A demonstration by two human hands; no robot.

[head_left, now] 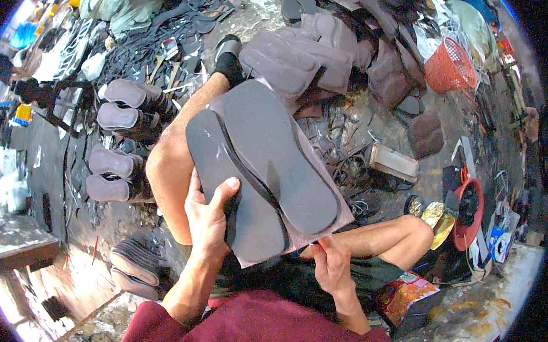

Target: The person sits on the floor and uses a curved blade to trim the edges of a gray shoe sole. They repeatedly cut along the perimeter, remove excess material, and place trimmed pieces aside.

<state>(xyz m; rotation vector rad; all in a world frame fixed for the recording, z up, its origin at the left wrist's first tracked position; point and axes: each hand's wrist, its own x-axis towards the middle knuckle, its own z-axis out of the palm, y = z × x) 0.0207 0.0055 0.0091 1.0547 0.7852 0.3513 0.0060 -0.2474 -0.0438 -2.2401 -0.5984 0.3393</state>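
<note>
Two dark grey shoe soles lie side by side on a pinkish-brown sheet, tilted up in front of me. The sheet shows as a narrow border along the right and lower sides of the soles. My left hand grips the stack by its left edge, with the thumb pressed on top of the left sole and the other fingers hidden underneath. At the lower right edge of the sheet, my right hand is closed in a pinch. Whatever sits between its fingers is too small or hidden to name.
Moulded brown sole sheets are heaped beyond my outstretched leg. Several stacked soles sit to the left, with striped soles nearer. A red basket, a pale block and a red bowl stand right. Scraps litter the floor.
</note>
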